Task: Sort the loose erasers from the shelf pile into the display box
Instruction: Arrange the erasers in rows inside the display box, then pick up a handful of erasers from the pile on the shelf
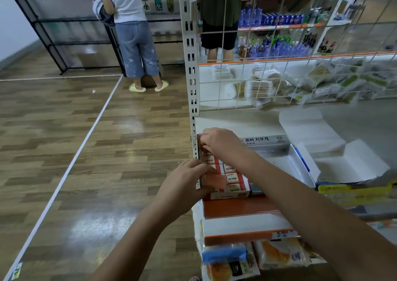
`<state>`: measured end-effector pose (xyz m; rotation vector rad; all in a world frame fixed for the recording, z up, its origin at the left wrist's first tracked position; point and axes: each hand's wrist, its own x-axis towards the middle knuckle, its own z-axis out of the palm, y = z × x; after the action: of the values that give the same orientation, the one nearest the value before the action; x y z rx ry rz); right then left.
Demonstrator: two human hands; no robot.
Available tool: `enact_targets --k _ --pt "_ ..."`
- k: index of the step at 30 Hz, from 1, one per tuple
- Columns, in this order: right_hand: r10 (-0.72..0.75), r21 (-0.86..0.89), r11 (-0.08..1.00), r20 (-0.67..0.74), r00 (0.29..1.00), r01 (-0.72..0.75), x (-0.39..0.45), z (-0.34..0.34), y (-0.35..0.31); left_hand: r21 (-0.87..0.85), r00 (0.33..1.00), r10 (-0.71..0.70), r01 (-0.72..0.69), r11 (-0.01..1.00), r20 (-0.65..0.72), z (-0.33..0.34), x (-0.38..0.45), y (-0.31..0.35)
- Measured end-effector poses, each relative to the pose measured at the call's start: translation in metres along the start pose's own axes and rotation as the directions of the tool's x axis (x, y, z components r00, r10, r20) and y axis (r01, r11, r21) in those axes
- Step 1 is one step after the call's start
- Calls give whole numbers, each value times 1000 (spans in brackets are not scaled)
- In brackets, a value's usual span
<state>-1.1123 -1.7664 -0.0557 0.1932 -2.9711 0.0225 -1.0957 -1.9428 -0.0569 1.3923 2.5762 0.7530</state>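
The left hand (189, 182) curls its fingers round the near corner of the display box (225, 179) on the shelf (240, 207), apparently steadying it, while beyond it the right hand (219, 144) pinches an eraser (209, 159) into the far row.

Display box (225, 193) red-white; erasers (231, 173) white with red bands; shelf edge (238, 208) orange
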Motion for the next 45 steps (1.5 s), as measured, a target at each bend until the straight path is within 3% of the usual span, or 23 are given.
enact_targets --k 4,9,16,23,28,32,39,45 --pt "-7 76 997 63 998 2 -4 -13 6 32 999 19 -20 999 36 -4 5 1" --pt "158 182 973 -71 985 -143 -42 -43 31 -25 998 65 -65 998 19 -13 20 11" --pt "461 123 882 -27 887 -455 -117 -66 82 13 991 122 -122 992 49 0 59 50" --pt "671 87 733 71 738 -675 -165 -66 111 128 994 31 -45 991 107 24 93 80" --pt "606 192 738 235 760 -647 -171 -59 111 267 989 -52 13 964 141 35 105 86" --pt "576 292 723 245 780 -626 -171 -54 108 387 971 -116 27 922 208 40 109 86" --pt "527 319 739 275 804 -594 -170 -54 112 522 953 -185 34 852 240 41 112 92" --pt "488 338 752 292 823 -566 -170 -48 117 461 968 -163 57 886 193 40 122 100"
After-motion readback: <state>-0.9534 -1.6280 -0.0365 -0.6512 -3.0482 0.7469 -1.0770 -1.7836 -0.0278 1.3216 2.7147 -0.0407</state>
